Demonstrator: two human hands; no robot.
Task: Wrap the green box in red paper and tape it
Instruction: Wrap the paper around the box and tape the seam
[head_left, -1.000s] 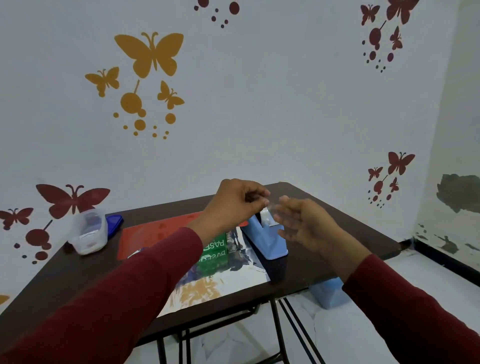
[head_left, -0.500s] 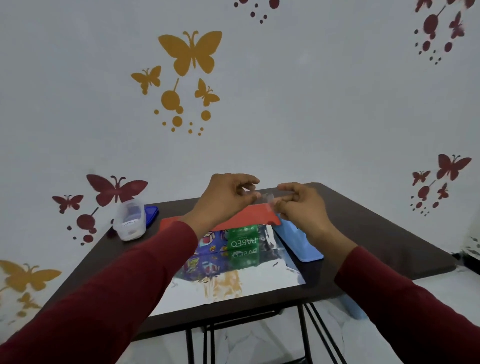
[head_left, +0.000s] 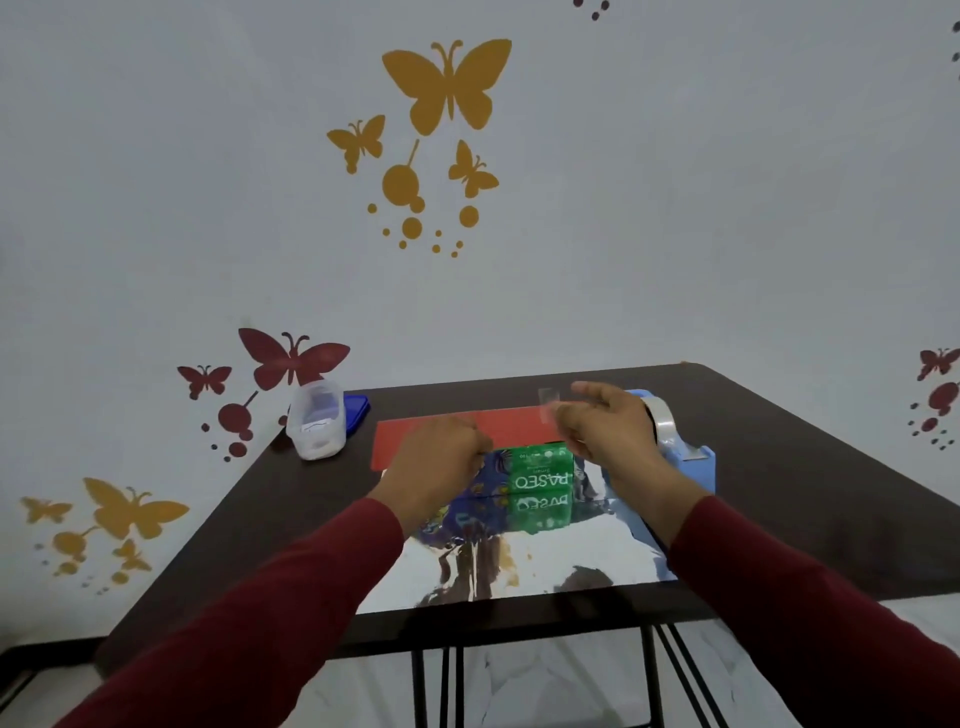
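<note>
clearly the right hand (head_left: 605, 431) is raised above the table (head_left: 779, 467) with a short strip of clear tape (head_left: 546, 402) pinched at its fingertips, the strip standing up so its sticky side touches nothing before it is wanted. the left hand (head_left: 441, 457) hangs lower, fingers curled in, just left of the green box (head_left: 540, 467); whether it grips the paper edge or nothing at all i cannot tell. the green box sits on a shiny silver sheet (head_left: 545, 556) that mirrors its label, with the red paper (head_left: 467, 428) lying flat just behind it, so the box looks not yet wrapped in red. the blue tape dispenser (head_left: 680, 452) stands at the right, close to the hand that holds the strip, a sensible place for pulling more pieces. a clear plastic tub (head_left: 317, 421) and its blue lid (head_left: 356, 413) are pushed to the far left corner, away from the working area
</note>
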